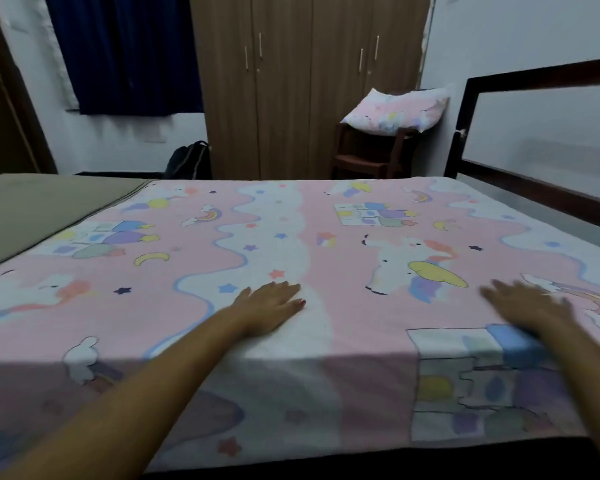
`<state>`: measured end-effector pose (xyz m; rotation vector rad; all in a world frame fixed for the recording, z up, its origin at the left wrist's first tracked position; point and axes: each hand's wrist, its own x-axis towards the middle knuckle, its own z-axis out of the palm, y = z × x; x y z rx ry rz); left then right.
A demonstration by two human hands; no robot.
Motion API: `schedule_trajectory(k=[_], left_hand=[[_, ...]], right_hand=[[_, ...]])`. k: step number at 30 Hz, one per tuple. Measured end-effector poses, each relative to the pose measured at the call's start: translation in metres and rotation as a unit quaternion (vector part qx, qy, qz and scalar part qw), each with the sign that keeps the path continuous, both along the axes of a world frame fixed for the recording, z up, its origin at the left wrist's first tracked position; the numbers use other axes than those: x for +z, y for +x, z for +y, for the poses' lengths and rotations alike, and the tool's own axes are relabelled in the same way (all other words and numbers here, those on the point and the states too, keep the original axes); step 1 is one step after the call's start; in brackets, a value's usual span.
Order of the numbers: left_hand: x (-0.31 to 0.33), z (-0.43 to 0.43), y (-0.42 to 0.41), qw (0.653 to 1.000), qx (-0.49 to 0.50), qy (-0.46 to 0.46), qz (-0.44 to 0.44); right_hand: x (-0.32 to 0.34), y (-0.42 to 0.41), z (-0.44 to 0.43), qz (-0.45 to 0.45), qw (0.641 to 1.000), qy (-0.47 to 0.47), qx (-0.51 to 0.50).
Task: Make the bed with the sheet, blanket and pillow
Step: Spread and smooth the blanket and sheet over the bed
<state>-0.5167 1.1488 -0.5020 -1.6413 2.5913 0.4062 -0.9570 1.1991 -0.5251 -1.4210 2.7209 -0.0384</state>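
Observation:
A pink sheet [309, 230] printed with unicorns, stars and moons lies spread over most of the bed and hangs over the near edge. The grey-brown mattress [42, 206] shows bare at the far left. My left hand [269, 306] rests flat on the sheet near the middle, fingers together. My right hand [527, 304] lies flat on the sheet further right, fingers spread, blurred by motion. A pillow [397, 112] in matching print sits on a dark wooden chair [368, 157] beyond the bed. I see no blanket.
A dark headboard frame [534, 133] stands along the bed's right side by the white wall. A brown wardrobe [302, 81] stands behind the bed. A dark curtain [125, 53] hangs at the back left, with a black backpack [189, 161] on the floor below.

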Motion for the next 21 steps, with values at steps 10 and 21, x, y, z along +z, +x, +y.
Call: schedule_trajectory(k=[10,21], left_hand=[[-0.026,0.021,0.103,0.988,0.058,-0.131,0.051],[-0.059,0.072,0.191,0.930,0.137,-0.305,0.154]], right_hand=[[0.005,0.365,-0.007,-0.017,0.938,-0.060,0.342],[0.004,0.496,-0.010,-0.063,0.874,-0.042,0.480]])
